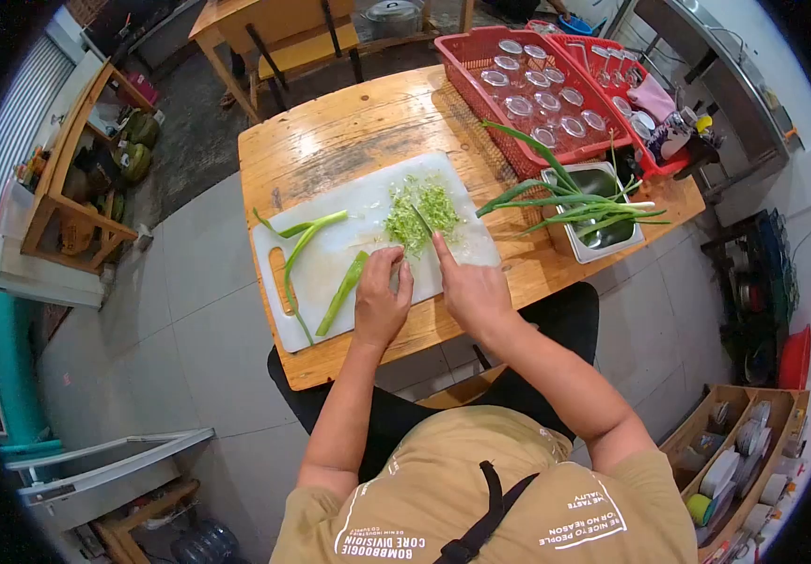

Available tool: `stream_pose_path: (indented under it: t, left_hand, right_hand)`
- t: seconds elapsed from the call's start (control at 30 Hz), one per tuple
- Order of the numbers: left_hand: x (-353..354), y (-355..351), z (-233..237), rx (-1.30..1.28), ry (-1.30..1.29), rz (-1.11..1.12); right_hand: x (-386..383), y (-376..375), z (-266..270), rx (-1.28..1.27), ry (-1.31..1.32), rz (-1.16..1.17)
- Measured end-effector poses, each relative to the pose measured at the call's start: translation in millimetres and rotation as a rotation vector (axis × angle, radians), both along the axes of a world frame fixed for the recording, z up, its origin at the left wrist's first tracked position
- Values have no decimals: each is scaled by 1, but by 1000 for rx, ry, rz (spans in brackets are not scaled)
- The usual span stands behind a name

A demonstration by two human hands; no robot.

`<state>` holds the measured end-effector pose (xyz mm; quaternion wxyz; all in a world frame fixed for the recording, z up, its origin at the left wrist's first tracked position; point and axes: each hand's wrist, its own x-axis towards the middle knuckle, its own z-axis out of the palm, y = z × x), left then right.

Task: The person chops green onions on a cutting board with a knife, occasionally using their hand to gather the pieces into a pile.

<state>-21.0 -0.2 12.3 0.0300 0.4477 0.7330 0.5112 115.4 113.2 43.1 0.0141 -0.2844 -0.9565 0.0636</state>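
Note:
On the wooden table (330, 132) lies a white cutting board (330, 202) with a pile of finely chopped green onion (438, 205). My right hand (473, 293) is wrapped round a knife, its index finger along the blade (421, 220), which rests in the pile. My left hand (384, 293) is closed just left of the knife, thumb and fingertips together; what they pinch, if anything, is too small to name. Beside it lies a thick green stalk (341, 295). Further left are thinner green onion pieces (300, 252). Whole green onions (579, 203) lie across a metal container (609, 246) at the right.
Behind the container a red crate (480, 54) holds upturned glasses (519, 106). Another red basket (676, 165) with glasses and utensils stands beside it. A wooden desk (227, 19) is beyond the table. At the lower right is a wooden rack of dishes (701, 414).

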Motion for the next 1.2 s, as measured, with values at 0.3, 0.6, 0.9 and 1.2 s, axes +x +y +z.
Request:
stream_pose_path:
  t: [0.3, 0.6, 0.9, 1.2]
  left_hand:
    - [-2, 0, -7, 13, 31, -4]
    - [-1, 0, -4, 18, 70, 0]
    - [-1, 0, -2, 16, 22, -2]
    - [-2, 1, -5, 25, 49, -2]
  right_hand:
    - [-6, 6, 22, -35, -54, 2]
    - [-15, 17, 21, -54, -2, -42]
    - [-13, 7, 3, -25, -48, -13]
    - [-17, 10, 24, -37, -61, 28]
